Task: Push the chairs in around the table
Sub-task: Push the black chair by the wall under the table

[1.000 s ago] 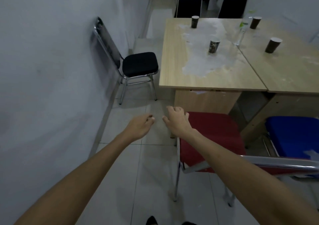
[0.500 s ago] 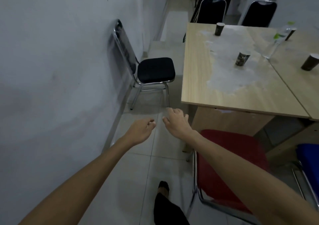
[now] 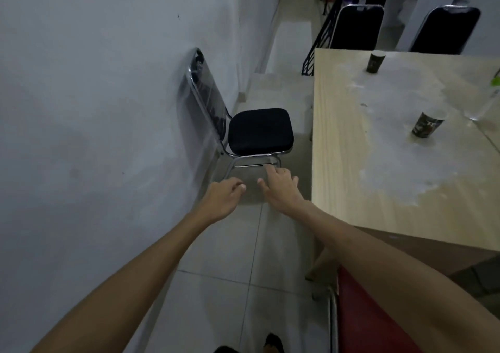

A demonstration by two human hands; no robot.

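A black-seated chair [image 3: 260, 130] with a chrome frame stands against the left wall, its back to the wall, apart from the wooden table [image 3: 378, 179] on the right. My left hand [image 3: 226, 197] and my right hand [image 3: 281, 187] reach out side by side just short of the chair's front legs, both empty, fingers relaxed. A red chair [image 3: 362, 323] sits at the table's near end, at the lower right under my right forearm. Two black chairs [image 3: 357, 27] [image 3: 446, 30] stand at the table's far end.
Two paper cups [image 3: 374, 61] [image 3: 427, 124] and a clear bottle [image 3: 487, 103] stand on the table. A narrow tiled aisle runs between the wall and the table. A black railing [image 3: 316, 46] stands beyond the table's far left corner.
I have walked forward along the aisle; the black chair is now much closer to my hands. The red chair has slid to the lower right and the blue chair has left view.
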